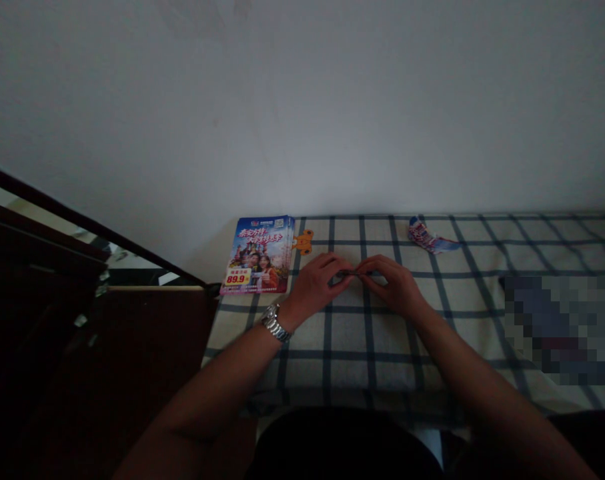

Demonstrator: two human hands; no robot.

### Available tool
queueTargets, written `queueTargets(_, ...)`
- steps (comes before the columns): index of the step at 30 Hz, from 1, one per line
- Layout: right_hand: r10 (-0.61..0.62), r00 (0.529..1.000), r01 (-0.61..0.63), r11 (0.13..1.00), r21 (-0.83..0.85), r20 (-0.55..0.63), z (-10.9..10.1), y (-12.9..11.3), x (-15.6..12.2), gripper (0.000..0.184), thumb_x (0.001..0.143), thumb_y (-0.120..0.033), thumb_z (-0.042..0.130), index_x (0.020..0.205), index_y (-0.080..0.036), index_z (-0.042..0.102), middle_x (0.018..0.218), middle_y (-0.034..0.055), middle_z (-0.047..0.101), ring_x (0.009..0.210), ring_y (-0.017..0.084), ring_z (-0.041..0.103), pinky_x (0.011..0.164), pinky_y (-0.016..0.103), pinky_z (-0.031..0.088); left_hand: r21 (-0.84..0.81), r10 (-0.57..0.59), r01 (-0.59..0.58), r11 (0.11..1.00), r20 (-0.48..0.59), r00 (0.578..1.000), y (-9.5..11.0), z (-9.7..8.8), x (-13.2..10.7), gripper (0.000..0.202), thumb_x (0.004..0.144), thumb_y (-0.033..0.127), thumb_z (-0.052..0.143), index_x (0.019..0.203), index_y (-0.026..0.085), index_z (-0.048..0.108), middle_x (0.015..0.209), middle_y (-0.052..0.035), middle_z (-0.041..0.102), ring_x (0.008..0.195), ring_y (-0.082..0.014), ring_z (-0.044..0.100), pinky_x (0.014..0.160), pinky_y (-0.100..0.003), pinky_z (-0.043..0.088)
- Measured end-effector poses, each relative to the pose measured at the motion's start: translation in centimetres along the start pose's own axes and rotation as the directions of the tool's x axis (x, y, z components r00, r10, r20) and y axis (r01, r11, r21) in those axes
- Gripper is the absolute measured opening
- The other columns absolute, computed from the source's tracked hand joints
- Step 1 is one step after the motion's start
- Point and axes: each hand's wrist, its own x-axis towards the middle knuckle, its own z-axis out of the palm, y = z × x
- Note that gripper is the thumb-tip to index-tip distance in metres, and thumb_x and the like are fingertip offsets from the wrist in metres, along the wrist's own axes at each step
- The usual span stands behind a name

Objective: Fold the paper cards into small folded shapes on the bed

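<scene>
From where I stand, everything comes down to one small spot where the two hands meet over the checked cloth [347, 327]. A small dark piece [352, 272] sits there, right between the fingertips, with the left hand [315, 285] on its left and the right hand [395, 287] on its right. Neither hand is nearer: both are at it, thumbs on the near side, fingers arching over from the far side. As far as I can make out, each hand has its thumb and fingers pinched together on the piece. Its longer way seems to run left to right, in line from one pinch to the other, though so little shows that I can't say what it is, nor whether it touches the cloth.

Farther left, beyond the wrist with the metal watch [275, 323], lies a stack of printed leaflets [257, 260], much closer to the left hand than the right. An orange bear-shaped piece [303, 243] lies at the stack's right edge, just beyond the left hand; I can't tell whether it is tucked underneath. To the far right, apart from the right hand, a crumpled printed paper [429, 237] lies toward the wall [332, 120].
</scene>
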Motion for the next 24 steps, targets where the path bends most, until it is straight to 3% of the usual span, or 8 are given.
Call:
queueTargets(5, 0.021, 0.999, -0.021, 1.000, -0.010, -0.037, -0.4, 0.3, -0.1, 0.004, 0.098, -0.024, 0.065, 0.100, -0.025, 0.068, 0.101, 0.0067, 0.075, 0.096, 0.023, 0.073, 0.086, 0.040, 0.061, -0.006, -0.045, 0.045, 0.999, -0.039, 0.998, 0.0, -0.6, 0.1, 0.014, 0.099, 0.024, 0.065, 0.113, 0.021, 0.066, 0.110, -0.0052, 0.067, 0.106, -0.0207, 0.064, 0.095, -0.037, 0.054)
queueTargets(11, 0.069, 0.995, -0.068, 0.998, 0.013, -0.068, -0.6, 0.5, -0.2, 0.005, 0.097, -0.023, 0.065, 0.102, -0.024, 0.068, 0.101, 0.0062, 0.075, 0.096, 0.023, 0.072, 0.087, 0.039, 0.059, -0.008, -0.079, 0.079, 0.997, -0.044, 0.996, -0.3, -0.5, 0.2, 0.004, 0.099, 0.020, 0.063, 0.101, 0.020, 0.066, 0.100, -0.0032, 0.067, 0.097, -0.0189, 0.064, 0.088, -0.034, 0.053)
queueTargets(18, 0.079, 0.996, -0.079, 0.997, 0.000, -0.047, -0.3, -0.3, 0.0, 0.011, 0.096, -0.031, 0.067, 0.106, -0.026, 0.067, 0.097, 0.0052, 0.073, 0.089, 0.023, 0.071, 0.079, 0.038, 0.060, 0.009, -0.044, 0.044, 0.999, -0.017, 0.999, -0.4, 0.0, 0.1, 0.005, 0.100, 0.022, 0.064, 0.103, 0.021, 0.068, 0.100, -0.0030, 0.068, 0.095, -0.0183, 0.064, 0.086, -0.034, 0.053)
queueTargets(24, 0.022, 1.000, -0.022, 1.000, 0.018, -0.001, 0.2, -0.5, 0.0, 0.005, 0.099, -0.026, 0.064, 0.103, -0.026, 0.067, 0.099, 0.0059, 0.073, 0.094, 0.024, 0.071, 0.083, 0.040, 0.060, 0.002, -0.007, 0.007, 1.000, 0.013, 1.000, -0.4, 0.7, -0.1, 0.007, 0.101, 0.025, 0.065, 0.106, 0.022, 0.070, 0.102, -0.0032, 0.069, 0.099, -0.0188, 0.065, 0.088, -0.034, 0.055)
